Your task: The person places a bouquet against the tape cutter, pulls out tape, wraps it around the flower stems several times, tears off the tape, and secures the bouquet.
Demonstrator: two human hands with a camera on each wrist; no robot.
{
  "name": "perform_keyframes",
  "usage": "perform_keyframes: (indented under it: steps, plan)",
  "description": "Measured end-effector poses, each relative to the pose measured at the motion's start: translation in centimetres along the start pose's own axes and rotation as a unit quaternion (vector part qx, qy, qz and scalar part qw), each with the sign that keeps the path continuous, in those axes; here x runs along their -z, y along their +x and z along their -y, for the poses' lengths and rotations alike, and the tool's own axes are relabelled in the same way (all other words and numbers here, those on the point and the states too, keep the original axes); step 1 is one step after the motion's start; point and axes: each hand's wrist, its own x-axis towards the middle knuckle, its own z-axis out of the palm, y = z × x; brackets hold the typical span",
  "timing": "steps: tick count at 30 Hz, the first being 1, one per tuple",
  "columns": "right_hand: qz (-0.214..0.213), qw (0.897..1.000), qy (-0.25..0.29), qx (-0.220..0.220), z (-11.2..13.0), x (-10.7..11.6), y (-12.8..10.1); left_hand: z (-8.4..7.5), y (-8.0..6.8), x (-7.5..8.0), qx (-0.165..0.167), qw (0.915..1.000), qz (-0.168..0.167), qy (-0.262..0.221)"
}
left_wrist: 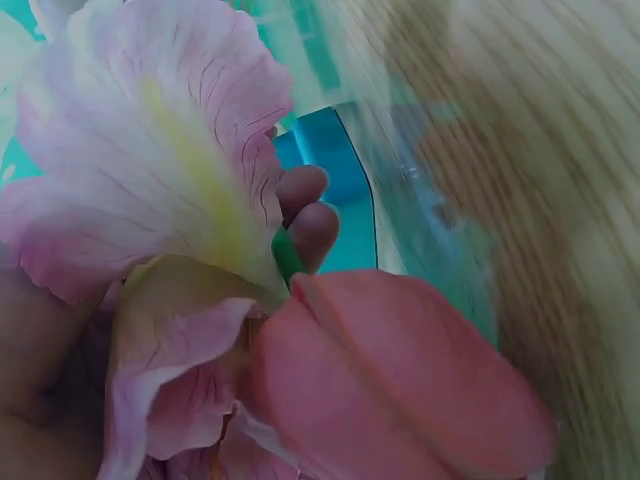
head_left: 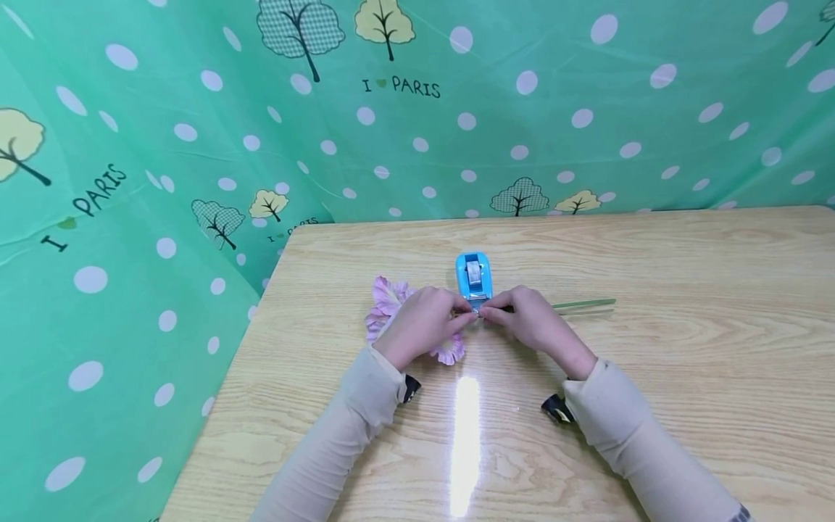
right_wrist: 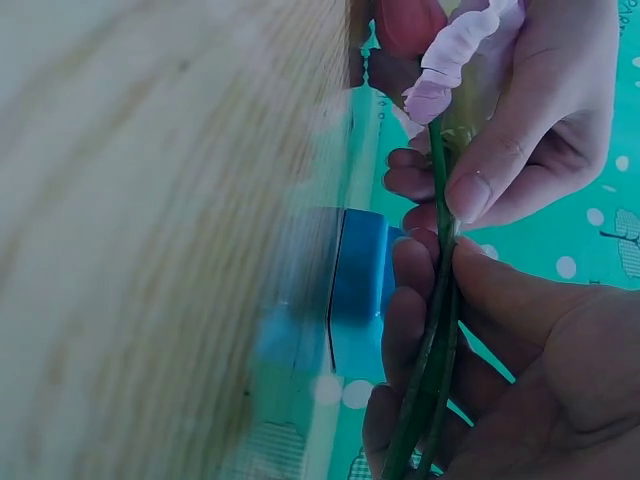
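My left hand point(head_left: 424, 322) pinches the green stems just below the blossoms. A pale pink-purple artificial flower point(left_wrist: 200, 130) with a yellow streak lies by its palm, beside a smooth pinkish-red bud point(left_wrist: 400, 375). Close by, fingertips almost meeting the left ones, my right hand point(head_left: 533, 322) pinches the same stems point(right_wrist: 432, 365) between thumb and fingers. A small shiny bit shows between the two thumbs; what it is, I cannot tell. The stem ends stick out to the right past the right hand. Directly behind the fingertips stands a blue tape dispenser point(head_left: 462, 275).
The wooden table point(head_left: 685, 304) reaches out to the right and toward me. Green dotted cloth point(head_left: 417, 167) hangs along its back and left edges. Black wrist-worn devices point(head_left: 557, 409) sit under the sleeves. A bright glare strip lies on the tabletop between the forearms.
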Motion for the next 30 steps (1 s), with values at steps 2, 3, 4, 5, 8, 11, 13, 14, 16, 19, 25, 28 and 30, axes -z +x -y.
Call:
perform_keyframes:
  steps: [2, 3, 4, 5, 8, 11, 13, 14, 16, 19, 25, 28, 30]
  plan:
    - [-0.002, 1.000, -0.003, 0.002, -0.04, 0.00, 0.00, 0.02, 0.03, -0.04, -0.001, 1.0000, 0.005, 0.002]
    - [-0.003, 1.000, -0.004, 0.003, -0.07, 0.00, 0.01, 0.03, 0.04, -0.08, -0.001, 1.0000, 0.009, 0.001]
    - [-0.004, 1.000, -0.005, 0.004, -0.10, 0.00, 0.02, 0.06, 0.06, -0.12, -0.001, 0.9999, 0.012, 0.001]
    - [-0.004, 1.000, -0.005, 0.004, -0.13, 0.00, 0.03, 0.07, 0.07, -0.15, -0.003, 0.9999, 0.013, 0.001]
    - [-0.007, 1.000, -0.007, 0.009, -0.20, 0.00, 0.08, 0.08, 0.05, -0.21, -0.010, 0.9999, 0.013, 0.003]
    - [-0.012, 1.000, -0.005, 0.013, -0.23, 0.01, 0.07, 0.03, 0.07, -0.21, -0.024, 0.9996, -0.001, 0.011]
    - [-0.016, 1.000, -0.002, 0.014, -0.23, 0.03, 0.05, 0.01, 0.08, -0.21, -0.033, 0.9991, -0.015, 0.020]
    - [-0.017, 1.000, -0.001, 0.015, -0.22, 0.03, 0.05, 0.02, 0.10, -0.22, -0.037, 0.9988, -0.021, 0.023]
    - [-0.019, 1.000, 0.002, 0.014, -0.21, 0.06, 0.04, 0.00, 0.11, -0.22, -0.042, 0.9982, -0.032, 0.030]
    - [-0.020, 1.000, 0.003, 0.014, -0.21, 0.11, 0.01, -0.05, 0.12, -0.27, -0.040, 0.9979, -0.036, 0.035]
    - [-0.024, 1.000, 0.006, 0.015, -0.18, 0.14, -0.02, -0.16, 0.09, -0.25, -0.029, 0.9983, -0.034, 0.036]
    - [-0.027, 0.999, 0.005, 0.022, -0.20, 0.13, -0.01, -0.24, 0.10, -0.20, -0.023, 0.9987, -0.031, 0.033]
    - [-0.030, 0.999, 0.001, 0.028, -0.25, 0.11, 0.00, -0.28, 0.11, -0.16, -0.019, 0.9989, -0.029, 0.031]
